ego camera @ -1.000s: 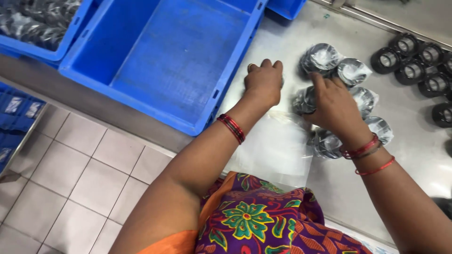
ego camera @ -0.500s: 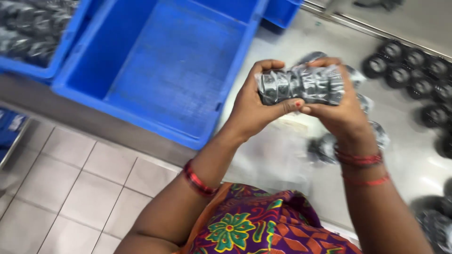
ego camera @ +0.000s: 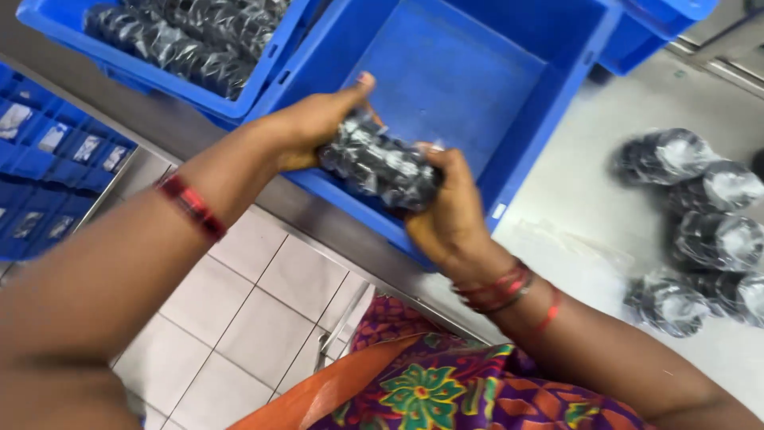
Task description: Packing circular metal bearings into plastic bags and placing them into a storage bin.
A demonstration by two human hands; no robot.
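Note:
Both my hands hold one plastic-wrapped stack of black round parts (ego camera: 378, 166) sideways over the near rim of an empty blue crate (ego camera: 446, 76). My left hand (ego camera: 306, 127) grips its left end, thumb on top. My right hand (ego camera: 450, 211) cups its right end from below. Red bangles ring both wrists.
Several more wrapped stacks (ego camera: 700, 219) lie on the steel table (ego camera: 585, 191) to the right. A second blue crate (ego camera: 187, 44) at upper left is full of wrapped stacks. A blue divided tray (ego camera: 48, 155) sits at far left. Tiled floor (ego camera: 231, 326) shows below.
My hands picked a wrapped stack off the table, then carried it left. It now hangs over the empty crate's near rim. The view has swung left.

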